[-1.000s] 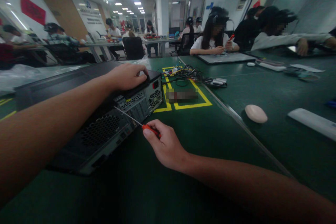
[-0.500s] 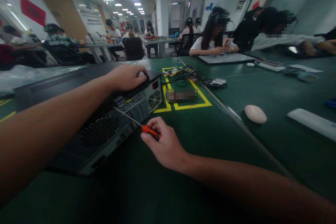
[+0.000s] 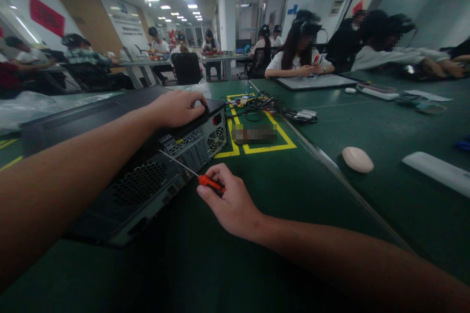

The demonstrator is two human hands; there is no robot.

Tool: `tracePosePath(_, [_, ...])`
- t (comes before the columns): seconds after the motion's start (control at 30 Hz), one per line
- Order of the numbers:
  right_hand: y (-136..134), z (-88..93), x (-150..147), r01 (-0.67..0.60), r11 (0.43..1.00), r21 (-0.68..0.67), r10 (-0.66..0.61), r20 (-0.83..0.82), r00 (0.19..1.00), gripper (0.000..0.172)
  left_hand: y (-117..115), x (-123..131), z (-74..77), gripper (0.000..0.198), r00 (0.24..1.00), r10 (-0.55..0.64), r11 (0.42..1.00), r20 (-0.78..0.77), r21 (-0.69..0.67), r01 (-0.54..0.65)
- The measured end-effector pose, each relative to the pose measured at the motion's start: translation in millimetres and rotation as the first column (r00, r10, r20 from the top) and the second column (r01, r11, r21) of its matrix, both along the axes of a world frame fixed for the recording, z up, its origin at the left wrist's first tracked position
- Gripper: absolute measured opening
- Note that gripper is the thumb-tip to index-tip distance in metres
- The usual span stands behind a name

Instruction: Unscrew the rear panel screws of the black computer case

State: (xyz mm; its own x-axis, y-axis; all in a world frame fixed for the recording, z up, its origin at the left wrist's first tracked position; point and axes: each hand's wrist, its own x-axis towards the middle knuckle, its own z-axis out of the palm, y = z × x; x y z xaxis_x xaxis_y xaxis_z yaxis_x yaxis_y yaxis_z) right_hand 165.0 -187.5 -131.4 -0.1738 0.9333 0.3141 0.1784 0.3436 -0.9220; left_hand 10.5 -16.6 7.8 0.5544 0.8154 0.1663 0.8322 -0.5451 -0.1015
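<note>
A black desktop computer case [image 3: 91,107] lies in front of me at the left, its grey rear panel [image 3: 193,149] with vents and ports turned toward my right side. My left hand [image 3: 179,107] rests on top of the case near the rear edge, fingers bent and apart. In my right hand [image 3: 227,198] is a screwdriver [image 3: 211,184] with an orange and black handle, gripped between thumb and fingers. Its thin shaft points left, and the tip meets the rear panel above the large honeycomb vent [image 3: 141,181]. Whatever the tip touches is too small to make out.
Tangled cables [image 3: 270,105] lie behind the case, by yellow tape marks [image 3: 271,149] and a blurred-out object [image 3: 254,134]. To the right are a pale rounded object [image 3: 357,159] and a white bar [image 3: 436,171]. Co-workers sit across the green table [image 3: 330,122].
Both my hands, the screwdriver and the case look the same. At the far right, a co-worker's arms and head have shifted slightly.
</note>
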Motion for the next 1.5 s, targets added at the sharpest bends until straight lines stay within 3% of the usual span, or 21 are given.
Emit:
tracePosePath(0.57, [0.0,-3.4,0.5,-0.021,1.000,-0.019,0.022,0.004,1.000,0.015,4.0,-0.5,-1.6,0.047,1.000,0.005,1.000,-0.003,0.005,-0.005])
tracePosePath(0.87, [0.7,-1.3,1.2,-0.038,0.998,0.054,0.038,0.009,0.999,0.020,-1.2,-0.5,0.3,0.047,1.000,0.001,1.000,-0.010,-0.008,-0.002])
tracePosePath(1.0, [-0.5,-0.2,0.8,-0.039,0.999,0.008,0.040,-0.017,0.999,0.015,4.5,-1.4,-1.8,0.048,1.000,-0.002,1.000,-0.003,0.007,0.003])
tracePosePath(1.1, [-0.4,-2.2,-0.1,-0.022,0.999,-0.033,0.021,-0.027,0.999,0.021,9.9,-2.8,-3.5,0.049,1.000,0.006,1.000,0.003,0.010,-0.006])
tracePosePath(1.5, [1.6,-5.0,-0.8,-0.025,0.999,-0.038,0.023,-0.051,0.998,0.014,12.2,-2.5,-4.9,0.051,1.000,0.005,1.000,0.008,0.018,-0.006])
